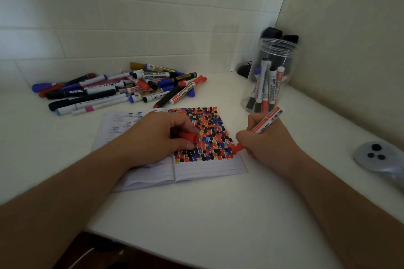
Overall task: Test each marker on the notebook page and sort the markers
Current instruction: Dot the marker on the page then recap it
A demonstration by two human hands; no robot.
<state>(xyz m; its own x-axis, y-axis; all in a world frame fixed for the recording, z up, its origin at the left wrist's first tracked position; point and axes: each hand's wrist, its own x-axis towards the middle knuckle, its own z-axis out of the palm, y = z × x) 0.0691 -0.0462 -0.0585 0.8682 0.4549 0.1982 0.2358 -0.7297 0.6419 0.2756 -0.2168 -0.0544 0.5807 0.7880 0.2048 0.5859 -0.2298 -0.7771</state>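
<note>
the right hand [260,140] pinches a red marker [262,125] in a writing grip, its uncapped tip touching the right edge of the notebook page [209,133]. the left hand [161,135] rests on the open notebook [153,172], fingers curled round the red cap [189,136]. the page is nearly covered with red, black, blue and yellow test blots; only a few ruled lines at the bottom stay bare, so i judge testing is far along. sorting looks partly done: a clear jar [270,76] near the wall holds several upright markers, while a big loose pile of markers [122,88] lies on the white surface [207,209] beyond the notebook, likely still to test. a grey round object [376,155] sits at far right, well apart. nothing blocks the way to the jar or the pile
</note>
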